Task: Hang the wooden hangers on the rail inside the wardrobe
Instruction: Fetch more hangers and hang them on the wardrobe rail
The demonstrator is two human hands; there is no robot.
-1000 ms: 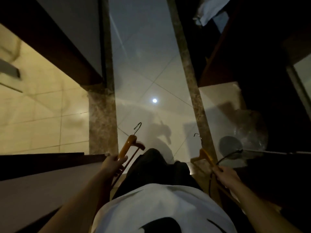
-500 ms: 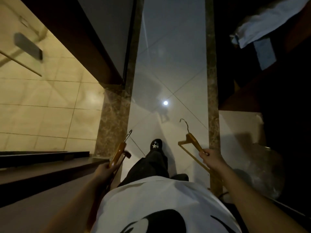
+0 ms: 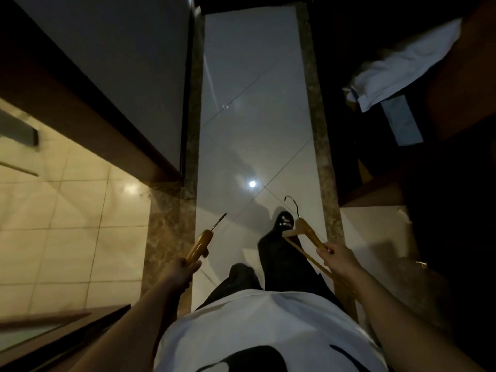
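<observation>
1. The left-hand hanger (image 3: pixel 200 244) is wooden and sits at about 7 o'clock from the middle of the head view. It is seen almost edge-on, with its metal hook pointing towards 1 o'clock over the floor.
2. The right-hand hanger (image 3: pixel 303 232) is at about 5 o'clock. Its triangular frame and lower bar are visible, and its hook curls up towards 12 o'clock, just above a dark shoe (image 3: pixel 285 220).
3. The left hand (image 3: pixel 185 269) has its fingers wrapped round the lower end of its hanger. The right hand (image 3: pixel 336 257) has its fingers curled round one sloping arm of its hanger. Both are clamped on wood.
4. By count there are two wooden hangers, one in each of the two hands, and no others in view.
5. Neither hanger is hung yet, and no rail shows anywhere. The dark wooden structure (image 3: pixel 456 89) at 2 to 3 o'clock may be the wardrobe, but it is too dim to tell. This looks like the carrying stage, with both hangers left to hook on.
6. Further out:
   - A pale glossy floor (image 3: pixel 255 103) runs from 12 to 6 o'clock, with a round lamp reflection (image 3: pixel 252 183) at the centre.
   - There are beige tiles (image 3: pixel 67 216) at 8 o'clock.
   - A pale-blue cloth (image 3: pixel 397 68) lies at 2 o'clock.
   - The person's white shirt (image 3: pixel 268 323) fills 6 o'clock.
</observation>
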